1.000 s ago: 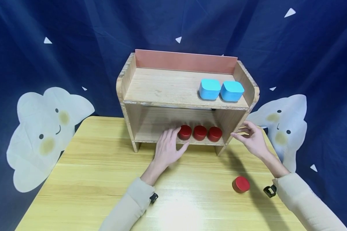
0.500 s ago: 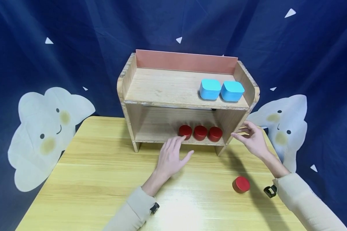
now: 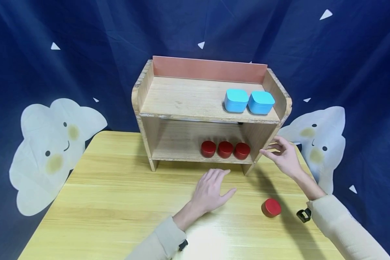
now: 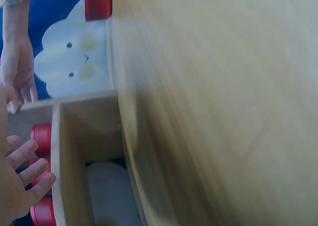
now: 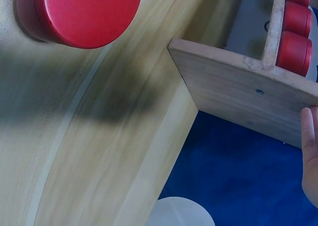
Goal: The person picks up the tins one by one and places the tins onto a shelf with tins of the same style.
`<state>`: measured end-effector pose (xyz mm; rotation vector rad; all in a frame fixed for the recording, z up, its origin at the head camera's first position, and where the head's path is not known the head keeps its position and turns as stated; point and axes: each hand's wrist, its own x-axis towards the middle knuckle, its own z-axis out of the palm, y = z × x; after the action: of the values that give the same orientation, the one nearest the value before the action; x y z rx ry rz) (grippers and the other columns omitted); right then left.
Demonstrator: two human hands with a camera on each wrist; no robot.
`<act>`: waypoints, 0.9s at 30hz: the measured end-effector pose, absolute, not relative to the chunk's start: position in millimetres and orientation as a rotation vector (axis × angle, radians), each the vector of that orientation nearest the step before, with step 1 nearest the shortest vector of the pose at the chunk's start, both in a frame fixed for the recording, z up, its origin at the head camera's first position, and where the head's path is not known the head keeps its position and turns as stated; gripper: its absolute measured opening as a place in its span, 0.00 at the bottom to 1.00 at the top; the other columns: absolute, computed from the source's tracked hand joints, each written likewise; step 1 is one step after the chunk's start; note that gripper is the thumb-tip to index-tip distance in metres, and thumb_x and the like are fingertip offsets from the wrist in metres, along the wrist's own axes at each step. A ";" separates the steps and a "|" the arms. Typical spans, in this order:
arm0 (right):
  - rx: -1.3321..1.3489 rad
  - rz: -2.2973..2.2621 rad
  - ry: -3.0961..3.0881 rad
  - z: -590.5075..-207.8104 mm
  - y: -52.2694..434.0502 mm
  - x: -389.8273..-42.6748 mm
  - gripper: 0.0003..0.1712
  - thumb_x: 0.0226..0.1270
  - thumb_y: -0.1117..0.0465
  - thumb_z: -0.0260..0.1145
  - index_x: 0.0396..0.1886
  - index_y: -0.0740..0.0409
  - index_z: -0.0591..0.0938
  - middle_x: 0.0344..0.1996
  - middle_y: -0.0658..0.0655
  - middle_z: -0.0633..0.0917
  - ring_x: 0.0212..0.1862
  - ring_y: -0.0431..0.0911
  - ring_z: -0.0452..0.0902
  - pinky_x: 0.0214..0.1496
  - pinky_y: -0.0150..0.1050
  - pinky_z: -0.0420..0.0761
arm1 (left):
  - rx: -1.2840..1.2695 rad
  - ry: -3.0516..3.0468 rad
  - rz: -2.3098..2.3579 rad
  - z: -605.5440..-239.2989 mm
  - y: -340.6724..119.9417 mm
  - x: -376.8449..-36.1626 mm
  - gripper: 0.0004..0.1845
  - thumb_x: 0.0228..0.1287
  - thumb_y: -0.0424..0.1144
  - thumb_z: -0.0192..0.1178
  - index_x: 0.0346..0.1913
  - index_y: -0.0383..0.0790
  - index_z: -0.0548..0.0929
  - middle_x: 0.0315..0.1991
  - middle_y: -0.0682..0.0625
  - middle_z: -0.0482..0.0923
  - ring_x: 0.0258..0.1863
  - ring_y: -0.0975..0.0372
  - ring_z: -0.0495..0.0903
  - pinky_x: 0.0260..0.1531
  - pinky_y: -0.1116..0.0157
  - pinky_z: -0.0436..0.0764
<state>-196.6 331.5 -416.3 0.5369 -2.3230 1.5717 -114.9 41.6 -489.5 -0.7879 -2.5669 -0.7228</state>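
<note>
Three round red tins [image 3: 225, 150] stand in a row on the lower board of a small wooden shelf [image 3: 182, 95]. My left hand [image 3: 209, 191] is over the table in front of them, its fingers spread and holding nothing. In the left wrist view that hand [image 4: 20, 186] overlaps the row of tins. At the shelf's right side my right hand [image 3: 285, 157] touches the outer face of the side panel [image 5: 238, 82] with its fingertips. A fourth round red tin [image 3: 271, 208] sits on the table, nearer than the right hand.
Two light-blue square boxes [image 3: 236, 100] stand on the upper board, toward its right end. The shelf stands at the back of the wooden table [image 3: 100, 202]. Behind it hangs a dark blue curtain [image 3: 123, 32] with cloud-shaped cushions [image 3: 58, 155] at both sides.
My left hand has drawn back from the leftmost tin on the lower board and moved right and toward me over the table. The right hand and all tins have stayed put.
</note>
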 end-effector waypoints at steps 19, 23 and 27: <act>0.531 1.627 -2.282 -417.1 330.7 -196.6 0.24 0.59 0.84 0.70 0.54 0.68 0.81 0.44 0.36 0.86 0.41 0.28 0.88 0.40 0.23 0.87 | -1.174 -2.696 -0.644 -504.8 98.3 -106.7 0.36 0.73 0.69 0.54 0.73 0.51 0.75 0.68 0.55 0.81 0.69 0.61 0.79 0.67 0.59 0.81; 0.516 1.627 -2.281 -416.4 329.8 -196.0 0.23 0.58 0.84 0.71 0.53 0.67 0.81 0.43 0.36 0.86 0.40 0.28 0.87 0.40 0.23 0.87 | -1.227 -2.713 -0.595 -506.7 108.3 -106.4 0.37 0.72 0.72 0.51 0.74 0.54 0.73 0.69 0.56 0.80 0.69 0.62 0.78 0.66 0.61 0.82; 0.507 1.631 -2.283 -415.8 329.7 -194.9 0.24 0.58 0.84 0.71 0.52 0.64 0.82 0.42 0.36 0.86 0.40 0.28 0.87 0.40 0.23 0.87 | -1.271 -2.738 -0.557 -509.0 118.6 -109.1 0.38 0.72 0.74 0.50 0.75 0.56 0.71 0.70 0.57 0.78 0.69 0.64 0.77 0.65 0.62 0.82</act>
<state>-194.9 329.7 -415.8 0.5068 -2.2827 1.6310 -109.1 118.6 -509.0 -1.2706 -2.7379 -0.5566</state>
